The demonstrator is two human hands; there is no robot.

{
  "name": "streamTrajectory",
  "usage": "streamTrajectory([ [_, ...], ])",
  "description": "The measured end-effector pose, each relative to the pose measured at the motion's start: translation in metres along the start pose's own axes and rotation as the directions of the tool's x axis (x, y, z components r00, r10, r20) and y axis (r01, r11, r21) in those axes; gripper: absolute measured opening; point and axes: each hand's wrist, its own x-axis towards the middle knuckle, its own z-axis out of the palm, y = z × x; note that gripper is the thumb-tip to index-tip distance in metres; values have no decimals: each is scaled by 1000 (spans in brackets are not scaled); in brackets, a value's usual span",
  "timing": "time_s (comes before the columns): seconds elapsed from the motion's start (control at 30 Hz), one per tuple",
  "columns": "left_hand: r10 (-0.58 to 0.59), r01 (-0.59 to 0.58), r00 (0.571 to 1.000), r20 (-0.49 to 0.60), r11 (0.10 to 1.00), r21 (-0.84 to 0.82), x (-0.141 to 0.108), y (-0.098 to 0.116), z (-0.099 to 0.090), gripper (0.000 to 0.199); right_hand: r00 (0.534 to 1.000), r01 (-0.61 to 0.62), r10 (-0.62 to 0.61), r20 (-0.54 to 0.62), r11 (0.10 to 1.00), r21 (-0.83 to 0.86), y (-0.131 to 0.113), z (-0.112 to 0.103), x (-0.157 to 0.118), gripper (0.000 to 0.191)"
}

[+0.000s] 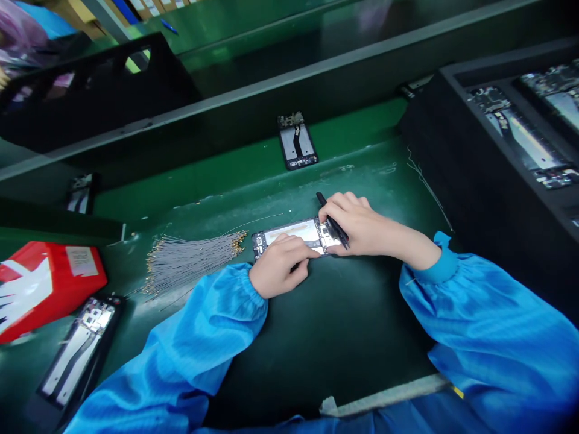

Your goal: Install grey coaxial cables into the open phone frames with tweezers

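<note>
On the green work surface lies an opened smartphone [296,231], its circuit board bared at the right end. My left hand [283,265] rests over the phone's left and middle part, curled fingers pressing it and the index fingertip near its lower edge; the thumb sits apart, lower down. Black tweezers [333,220] are in my right hand [357,223], which is closed at the board end with fingertips at the phone. That hand hides part of the right end. Left of the phone spreads a bundle of thin grey cables [194,259] with gold-coloured ends.
Another opened phone [297,141] lies beyond my hands. A black tray [479,163] with opened phones stands at right. At left are a red box [54,283] and a further opened phone [81,346]. Loose cables [427,184] lie near the tray.
</note>
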Motion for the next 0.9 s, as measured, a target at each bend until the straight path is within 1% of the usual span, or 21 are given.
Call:
streamTrajectory([
  [0.13, 26, -26, 1000, 4, 999, -30, 1, 0, -2, 25, 1000, -10, 10, 11, 1000, -5, 0, 0, 2, 39],
  [0.37, 43, -44, 999, 21, 998, 47, 2, 0, -1, 27, 997, -22, 29, 70, 996, -87, -2, -2, 11, 40],
  [0.5, 50, -51, 998, 23, 996, 70, 1, -1, -1, 27, 997, 27, -18, 77, 991, -130, -5, -2, 14, 39],
  [0.57, 46, -47, 999, 8, 997, 66, 1, -1, 0, 27, 995, 68, -59, 78, 991, -112, -4, -2, 14, 37],
  [0.67, 18, -16, 1000, -21, 998, 65, 1, -1, 1, 25, 990, 113, -109, 84, 993, -44, 0, -3, 13, 34],
  [0.77, -19, 21, 999, -29, 996, 83, 0, -1, 3, 24, 988, 126, -125, 91, 992, -6, 3, -4, 13, 33],
  [0.9, -37, 42, 997, -60, 995, 88, 0, 0, 5, 22, 987, 133, -131, 94, 991, -19, 3, -5, 14, 32],
])
